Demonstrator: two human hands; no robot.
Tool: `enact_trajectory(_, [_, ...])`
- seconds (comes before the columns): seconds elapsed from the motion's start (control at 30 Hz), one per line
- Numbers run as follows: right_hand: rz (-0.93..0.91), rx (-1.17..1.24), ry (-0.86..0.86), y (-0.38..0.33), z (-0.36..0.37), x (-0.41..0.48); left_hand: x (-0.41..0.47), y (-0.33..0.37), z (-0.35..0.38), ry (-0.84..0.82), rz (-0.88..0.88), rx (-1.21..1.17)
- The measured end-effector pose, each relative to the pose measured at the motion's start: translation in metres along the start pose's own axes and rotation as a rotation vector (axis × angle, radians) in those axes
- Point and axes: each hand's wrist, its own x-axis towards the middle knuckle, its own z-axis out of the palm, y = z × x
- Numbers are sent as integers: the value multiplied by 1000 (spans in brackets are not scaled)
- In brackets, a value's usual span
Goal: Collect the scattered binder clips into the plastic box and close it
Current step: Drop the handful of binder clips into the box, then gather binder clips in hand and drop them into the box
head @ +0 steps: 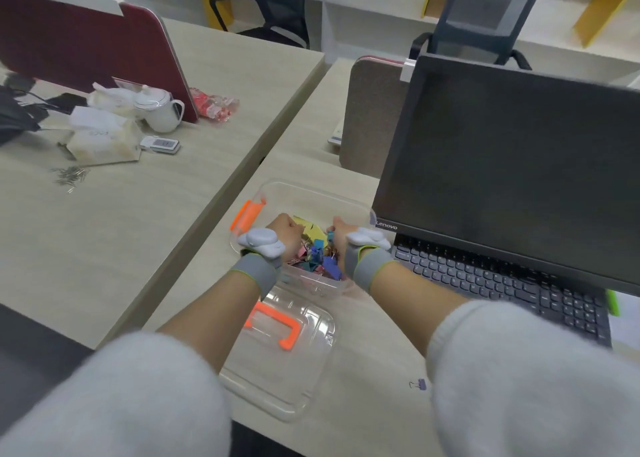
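Both hands (287, 229) (341, 234) forward, fingers curled

1. see-through plastic box (349, 203), glossy and smooth, with a bright orange plastic latch (246, 216)
2. clear plastic lid (277, 370), shiny, ridged, with an orange plastic handle (277, 325) on it
3. colourful binder clips (322, 259) in the box look like painted metal with thin wire arms
4. pale wood-grain desk top (363, 429), matt laminate look
5. fuzzy light grey knit sleeves (519, 370), soft cloth
6. grey elastic fabric wrist bands (254, 271) with smooth white plastic pods
7. black monitor (512, 165), matt screen
8. white glossy ceramic teapot (159, 110)
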Motion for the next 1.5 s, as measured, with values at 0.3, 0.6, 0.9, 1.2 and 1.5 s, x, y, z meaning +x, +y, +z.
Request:
enact_trajectory(0.3, [33, 131, -92, -2, 0, -9, 0, -3, -10, -55, 60, 453])
enact_trajectory(0.6, [-51, 228, -154, 3, -27, -24, -13, 20, 3, -3, 126, 533])
enact_trajectory(0.9, [-130, 376, -6, 42, -112, -52, -50, 80, 56, -66, 478, 239])
enact_trajectory(1.2, [-75, 141, 253, 158, -189, -80, -94, 88, 150, -392, 648, 293])
enact_trajectory(1.5, [-135, -290, 505, 258, -213, -126, -138, 40, 230, -725, 873, 630])
